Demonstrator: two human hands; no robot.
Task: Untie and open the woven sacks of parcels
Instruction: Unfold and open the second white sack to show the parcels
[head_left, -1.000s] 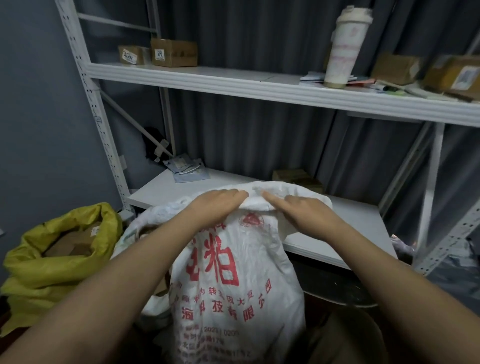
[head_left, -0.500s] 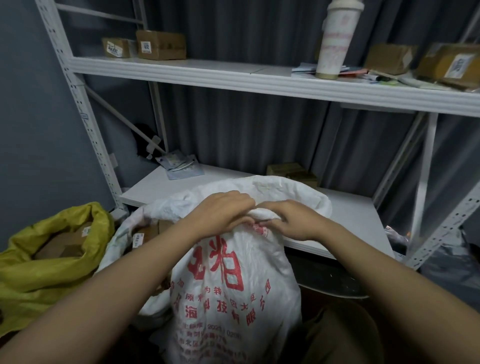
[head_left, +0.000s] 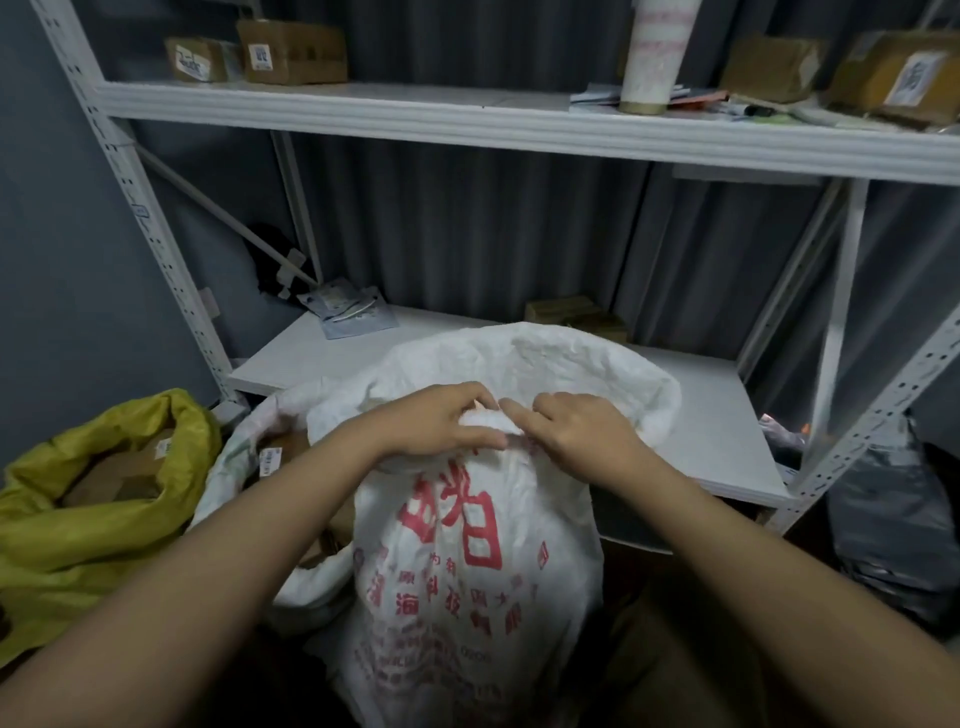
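a big white sack (head_left: 483, 551) with red writing stands right in front of the person, low down, and its far edge leans on the lower shelf (head_left: 691, 415). its top is bunched up. the left hand (head_left: 441, 423) is curled over the bunched top and grips the cloth. the right hand (head_left: 576, 428) is just beside it, fingers bent, and it pinches the same bunch of cloth from the other side. the two hands nearly touch. i cannot see a string or knot under the fingers.

behind the left arm there is another white sack (head_left: 244, 452). its mouth is open and a brown box with a white label sits inside. to the left of that is a yellow sack (head_left: 104, 525), also open, with brown boxes in it. the yellow sack touches the white one next to it.

the lower shelf has some flat grey packets (head_left: 348, 314) at its back left corner and a brown box (head_left: 571, 312) at the back, just behind the big sack.

the upper shelf (head_left: 467, 124) holds two brown boxes (head_left: 260, 52) on the left. on the right there is a tall white cup (head_left: 654, 52) standing up, some papers beside it, and more brown boxes (head_left: 841, 67) with labels.

a dark grey bag (head_left: 893, 525) lies low on the right, past the leg of the rack. the wall behind the shelves is dark and has ridges.
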